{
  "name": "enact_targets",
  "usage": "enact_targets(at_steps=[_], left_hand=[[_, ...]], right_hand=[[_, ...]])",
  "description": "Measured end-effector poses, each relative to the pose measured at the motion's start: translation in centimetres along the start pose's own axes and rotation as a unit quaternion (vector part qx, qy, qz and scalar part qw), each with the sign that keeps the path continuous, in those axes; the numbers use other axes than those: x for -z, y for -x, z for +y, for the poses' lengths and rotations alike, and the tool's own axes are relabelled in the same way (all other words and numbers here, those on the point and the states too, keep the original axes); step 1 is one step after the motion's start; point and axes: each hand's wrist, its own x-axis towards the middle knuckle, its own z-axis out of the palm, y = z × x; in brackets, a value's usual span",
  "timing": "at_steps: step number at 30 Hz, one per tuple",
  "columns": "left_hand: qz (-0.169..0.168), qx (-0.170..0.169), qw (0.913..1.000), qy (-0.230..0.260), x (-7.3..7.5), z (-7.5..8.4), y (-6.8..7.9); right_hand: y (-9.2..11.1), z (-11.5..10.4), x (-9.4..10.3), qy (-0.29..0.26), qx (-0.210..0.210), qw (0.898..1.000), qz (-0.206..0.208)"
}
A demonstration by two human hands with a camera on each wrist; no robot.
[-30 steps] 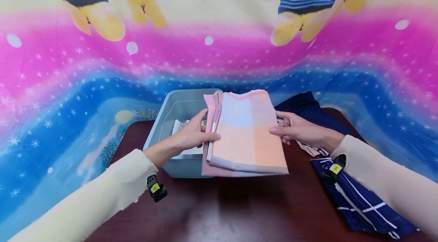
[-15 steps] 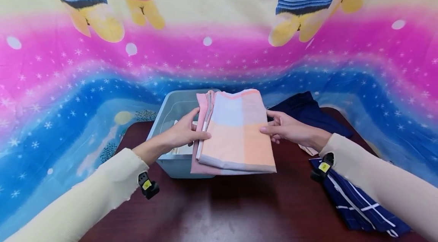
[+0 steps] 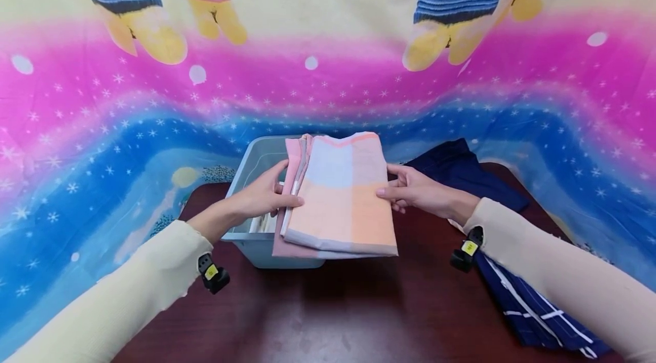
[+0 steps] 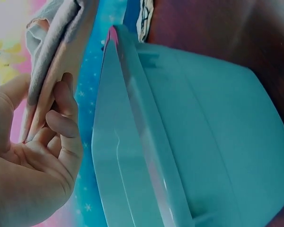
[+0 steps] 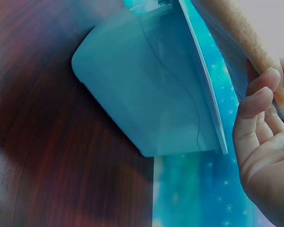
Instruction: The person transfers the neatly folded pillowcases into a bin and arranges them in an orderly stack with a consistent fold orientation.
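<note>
A folded pastel checked cloth (image 3: 338,209), in peach, pale blue and pink, is held up flat between both hands in the head view. My left hand (image 3: 262,195) pinches its left edge, thumb on top and fingers beneath. On the opposite edge, my right hand (image 3: 422,189) grips it the same way. Behind and partly under the cloth stands a grey-blue plastic bin (image 3: 243,192), with some white items inside. Both wrist views show the cloth's layered edge (image 4: 61,61) between thumb and fingers, above the bin's rim.
Dark navy clothing (image 3: 461,172) lies at the back right of the dark wooden table (image 3: 328,317). Nearer, a navy garment with white lines (image 3: 543,306) lies partly under the right forearm. A patterned curtain (image 3: 328,89) hangs behind the table.
Both hands have carried the folded cloth leftward, so it overlaps more of the bin. The grip on the cloth looks unchanged, and the bin stays in place.
</note>
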Motion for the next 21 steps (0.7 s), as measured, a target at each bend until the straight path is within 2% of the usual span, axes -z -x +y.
enact_targets(at_steps=[9,16,21], left_hand=[[-0.008,-0.009,0.9999,-0.006,1.9,-1.0,0.0],[-0.017,0.004,0.9998,-0.003,3.7,-1.5,0.0],[-0.024,0.018,0.9995,-0.010,4.5,-2.0,0.1]], right_hand=[[-1.6,-0.6,-1.2,-0.011,-0.001,1.000,0.002],[-2.7,-1.0,-2.0,-0.002,0.004,1.000,0.009],[-3.4,-1.1,-2.7,-0.012,0.006,1.000,0.011]])
